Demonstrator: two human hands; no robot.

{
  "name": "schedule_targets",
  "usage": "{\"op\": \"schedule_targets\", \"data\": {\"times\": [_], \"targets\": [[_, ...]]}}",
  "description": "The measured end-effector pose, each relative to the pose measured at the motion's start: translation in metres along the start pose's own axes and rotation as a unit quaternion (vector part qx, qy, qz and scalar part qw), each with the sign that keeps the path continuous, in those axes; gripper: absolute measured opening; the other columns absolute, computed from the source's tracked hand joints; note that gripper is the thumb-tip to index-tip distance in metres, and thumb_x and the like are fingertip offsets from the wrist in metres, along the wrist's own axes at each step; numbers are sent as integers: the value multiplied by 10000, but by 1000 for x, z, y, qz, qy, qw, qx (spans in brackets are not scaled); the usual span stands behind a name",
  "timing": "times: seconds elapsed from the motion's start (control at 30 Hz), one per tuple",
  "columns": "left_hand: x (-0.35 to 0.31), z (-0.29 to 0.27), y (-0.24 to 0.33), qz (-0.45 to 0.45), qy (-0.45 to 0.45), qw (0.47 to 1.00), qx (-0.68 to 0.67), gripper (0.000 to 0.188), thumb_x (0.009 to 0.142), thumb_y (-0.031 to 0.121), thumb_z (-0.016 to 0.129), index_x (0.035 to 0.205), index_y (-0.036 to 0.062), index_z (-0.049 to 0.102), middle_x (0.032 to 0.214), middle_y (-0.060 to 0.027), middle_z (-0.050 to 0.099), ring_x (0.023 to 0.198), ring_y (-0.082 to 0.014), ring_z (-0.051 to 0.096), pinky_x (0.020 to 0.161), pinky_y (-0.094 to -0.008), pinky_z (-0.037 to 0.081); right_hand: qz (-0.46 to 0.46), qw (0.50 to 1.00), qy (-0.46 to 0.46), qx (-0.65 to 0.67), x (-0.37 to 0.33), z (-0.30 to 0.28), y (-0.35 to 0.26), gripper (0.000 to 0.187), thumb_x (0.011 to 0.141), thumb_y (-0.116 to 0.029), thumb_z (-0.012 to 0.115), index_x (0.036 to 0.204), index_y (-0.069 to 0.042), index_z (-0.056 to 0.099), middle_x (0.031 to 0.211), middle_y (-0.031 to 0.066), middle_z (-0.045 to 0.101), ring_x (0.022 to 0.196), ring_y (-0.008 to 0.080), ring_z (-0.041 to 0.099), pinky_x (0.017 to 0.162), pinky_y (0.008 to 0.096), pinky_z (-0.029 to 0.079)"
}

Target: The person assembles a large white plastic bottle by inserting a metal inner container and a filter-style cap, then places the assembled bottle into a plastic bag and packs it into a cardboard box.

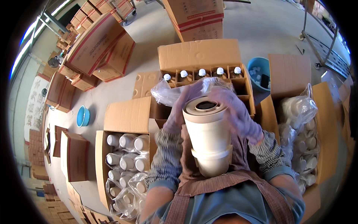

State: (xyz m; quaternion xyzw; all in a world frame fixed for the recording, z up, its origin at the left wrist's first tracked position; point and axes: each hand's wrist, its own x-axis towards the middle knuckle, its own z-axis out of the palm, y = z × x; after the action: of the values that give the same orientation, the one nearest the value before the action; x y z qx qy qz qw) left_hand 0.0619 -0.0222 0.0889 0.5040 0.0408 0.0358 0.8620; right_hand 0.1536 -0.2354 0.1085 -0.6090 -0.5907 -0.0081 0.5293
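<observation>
A large cream-white plastic jar (209, 138) with a dark open mouth stands upright against my apron. My left hand (178, 110), in a purple glove, grips its upper left side. My right hand (238, 114), also gloved, rests over the jar's top right rim. Both hands pinch a clear plastic bag (175, 91) bunched just behind the jar's top. Beyond the bag sits an open divided carton (244, 87) with a row of white-capped brown bottles (201, 72) along its far side.
An open carton (100, 156) at my left holds bagged white jars (126, 153). A carton (326, 127) at my right holds more bagged jars. A blue tub (261, 69) of caps stands at the back right, a blue bowl (82, 115) on the floor at left, stacked cartons (100, 46) behind.
</observation>
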Motion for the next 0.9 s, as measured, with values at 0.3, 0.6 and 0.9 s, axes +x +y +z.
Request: {"op": "schedule_targets", "data": {"times": [0.3, 0.6, 0.9], "targets": [[-15, 12, 27, 11, 38, 993, 108, 727, 1072, 539, 324, 1513, -39, 333, 1521, -200, 403, 1412, -310, 397, 1201, -415, 304, 114, 971, -77, 197, 25, -34, 32, 559, 1061, -466, 432, 1250, 18, 639, 1256, 186, 616, 1235, 290, 567, 1090, 412, 412], [74, -17, -58, -179, -169, 944, -222, 685, 1050, 526, 412, 1513, 25, 351, 1495, -214, 429, 1384, -318, 423, 1169, -416, 342, -187, 974, -124, -30, 52, -4, -3, 213, 980, -177, 559, 1090, -39, 678, 1102, 144, 650, 1042, 334, 612, 955, 435, 472], [112, -33, -64, -156, 8, 988, 14, 551, 990, 476, 543, 1272, 2, 536, 1215, -169, 598, 1089, -261, 587, 943, -362, 479, 106, 867, -470, 128, 101, -54, 39, 334, 935, -117, 660, 1262, -51, 666, 1244, 145, 649, 1197, 278, 589, 1046, 396, 469]]}}
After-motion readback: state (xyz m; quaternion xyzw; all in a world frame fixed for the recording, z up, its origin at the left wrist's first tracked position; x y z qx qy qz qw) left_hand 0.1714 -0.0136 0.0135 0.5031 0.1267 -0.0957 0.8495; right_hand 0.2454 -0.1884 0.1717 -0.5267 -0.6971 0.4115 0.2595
